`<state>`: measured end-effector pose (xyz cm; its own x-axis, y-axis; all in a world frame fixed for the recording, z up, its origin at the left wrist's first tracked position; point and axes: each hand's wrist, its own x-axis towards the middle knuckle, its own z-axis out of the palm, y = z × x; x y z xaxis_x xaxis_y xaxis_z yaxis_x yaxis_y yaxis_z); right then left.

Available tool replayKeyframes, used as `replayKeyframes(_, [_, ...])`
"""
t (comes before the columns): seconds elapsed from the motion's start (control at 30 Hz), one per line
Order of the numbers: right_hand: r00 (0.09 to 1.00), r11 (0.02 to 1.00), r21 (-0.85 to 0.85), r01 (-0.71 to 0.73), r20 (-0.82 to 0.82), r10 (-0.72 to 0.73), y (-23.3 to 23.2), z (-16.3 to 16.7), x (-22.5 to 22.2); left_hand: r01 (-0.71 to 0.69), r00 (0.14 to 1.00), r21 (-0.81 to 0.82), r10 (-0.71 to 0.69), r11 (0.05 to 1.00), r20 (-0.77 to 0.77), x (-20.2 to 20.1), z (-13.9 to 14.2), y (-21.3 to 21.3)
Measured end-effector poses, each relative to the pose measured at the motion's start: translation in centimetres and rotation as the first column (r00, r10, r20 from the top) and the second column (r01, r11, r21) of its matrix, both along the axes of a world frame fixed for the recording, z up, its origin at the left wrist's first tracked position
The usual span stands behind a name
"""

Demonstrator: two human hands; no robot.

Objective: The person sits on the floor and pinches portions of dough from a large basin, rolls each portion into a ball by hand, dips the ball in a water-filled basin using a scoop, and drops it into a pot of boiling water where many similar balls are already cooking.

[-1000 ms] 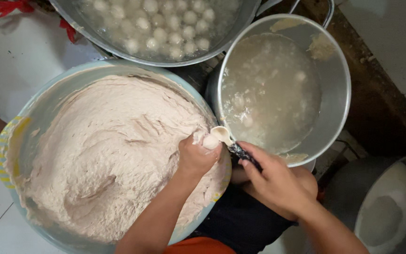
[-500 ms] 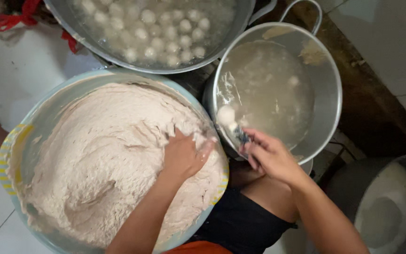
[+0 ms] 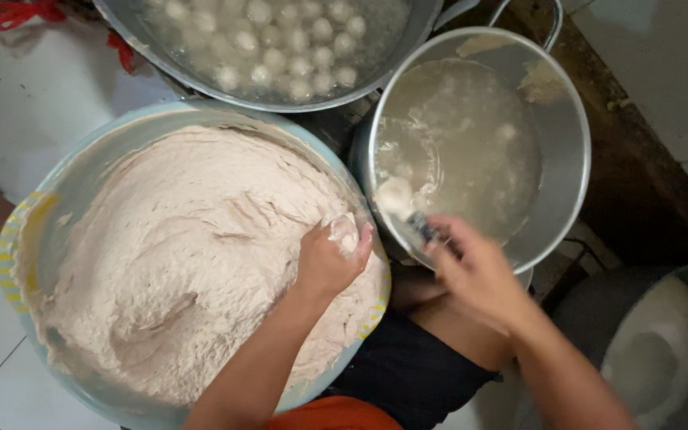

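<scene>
My left hand (image 3: 330,259) is closed around a lump of pale pinkish paste, squeezing it up between thumb and forefinger, over the right side of a big light-blue basin (image 3: 89,175) heaped with the same paste (image 3: 177,255). My right hand (image 3: 475,275) grips a spoon (image 3: 404,209) by its dark handle. The spoon's bowl carries a ball of paste and sits over the near rim of a metal pot (image 3: 575,143) of cloudy water.
A wide metal pan (image 3: 280,99) at the top holds several white balls floating in water. A dark bucket with a pale lining (image 3: 654,350) stands at the lower right. White tiles lie on the left, and a dark board runs behind the pot.
The spoon with its ball of paste has moved from my left hand's fist across to the pot's rim. My left hand has closed again on paste in the basin.
</scene>
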<state>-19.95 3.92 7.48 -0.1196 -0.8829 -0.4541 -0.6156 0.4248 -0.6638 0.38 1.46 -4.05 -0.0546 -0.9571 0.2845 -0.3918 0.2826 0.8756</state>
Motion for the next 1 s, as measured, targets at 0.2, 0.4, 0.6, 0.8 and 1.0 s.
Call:
replayKeyframes(0.2, [0.971, 0.962, -0.151, -0.228, 0.036, 0.235, 2.3, 1.6, 3.5, 0.046, 0.988, 0.204, -0.014, 0.978, -0.156, 0.1, -0.7, 0.4])
replayKeyframes(0.4, [0.958, 0.966, -0.053, -0.252, 0.125, 0.257, 1.7, 1.8, 4.2, 0.048, 0.997, 0.326, -0.067, 0.944, 0.048, 0.2, 0.2, -0.1])
replayKeyframes(0.6, [0.934, 0.968, 0.241, -0.070, 0.357, -0.022, 1.3, 0.7, 3.4, 0.005, 0.964, 0.437, -0.120, 0.900, 0.236, 1.7, 2.0, -0.2])
replayKeyframes(0.8, [0.900, 0.985, 0.170, -0.007, 0.430, -0.068, -0.1, -1.8, 0.1, -0.028, 0.849, 0.478, -0.232, 0.878, 0.476, 2.3, 1.9, 0.1])
replayKeyframes(1.0, [0.994, 0.996, -0.084, -0.002, 0.108, 0.011, -3.9, -5.9, -2.2, 0.058, 0.972, 0.288, -0.121, 0.956, 0.203, 2.1, 1.7, 0.1])
